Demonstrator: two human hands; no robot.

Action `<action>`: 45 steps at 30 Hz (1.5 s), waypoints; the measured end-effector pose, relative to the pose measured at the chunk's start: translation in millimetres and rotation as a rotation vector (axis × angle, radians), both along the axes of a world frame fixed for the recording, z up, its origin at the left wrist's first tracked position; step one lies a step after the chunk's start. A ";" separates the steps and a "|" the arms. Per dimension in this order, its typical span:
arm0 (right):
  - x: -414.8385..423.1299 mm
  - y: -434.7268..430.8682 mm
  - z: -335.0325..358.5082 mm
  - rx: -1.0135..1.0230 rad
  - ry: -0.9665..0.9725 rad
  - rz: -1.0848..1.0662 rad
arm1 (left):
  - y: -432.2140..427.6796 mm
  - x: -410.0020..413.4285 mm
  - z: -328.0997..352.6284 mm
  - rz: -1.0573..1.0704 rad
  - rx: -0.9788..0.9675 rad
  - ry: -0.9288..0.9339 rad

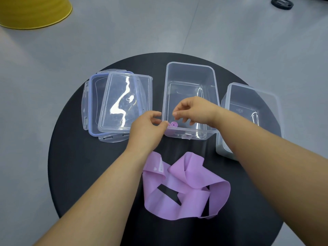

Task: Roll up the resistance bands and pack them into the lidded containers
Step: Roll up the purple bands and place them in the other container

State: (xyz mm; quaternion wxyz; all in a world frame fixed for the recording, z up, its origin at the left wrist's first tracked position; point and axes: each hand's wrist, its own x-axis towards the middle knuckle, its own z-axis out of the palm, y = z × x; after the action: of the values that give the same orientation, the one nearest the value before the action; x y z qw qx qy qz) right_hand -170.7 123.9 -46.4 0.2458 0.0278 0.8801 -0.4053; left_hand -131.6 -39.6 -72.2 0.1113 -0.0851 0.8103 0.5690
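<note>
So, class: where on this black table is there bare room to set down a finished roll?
Bare table lies near-left, bordered by the lids, loose band and rim. Crowded: left hand and right hand meet at the middle container.

Band: the resistance band [186, 189] was a thin, smooth, rubbery sheet with a soft sheen.
Containers: the centre container [190, 73] and right container [248, 96] were clear, glossy plastic.
Lids: the lids [124, 103], middle left, were glossy clear plastic catching glare.
Table: the table [79, 166] was black and matt.
Floor: the floor [230, 32] was grey, smooth and dull.
</note>
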 end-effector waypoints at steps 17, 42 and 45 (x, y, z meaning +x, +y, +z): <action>161.5 -29.1 -32.6 0.549 0.055 0.300 | -24.5 55.5 4.8 -0.792 -0.797 -0.035; 171.4 -14.9 43.6 -0.581 0.056 -0.425 | -33.1 51.5 86.8 -0.441 0.318 -0.249; 164.4 -4.5 49.3 -0.605 0.146 -0.429 | -38.9 47.5 91.5 -0.524 0.381 -0.224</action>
State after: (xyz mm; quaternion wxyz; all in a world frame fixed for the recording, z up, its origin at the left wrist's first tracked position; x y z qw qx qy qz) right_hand -6.3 119.4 2.9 0.0891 0.1087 0.7099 -0.6901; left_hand -84.2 -78.5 19.3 0.3559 0.0862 0.6664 0.6494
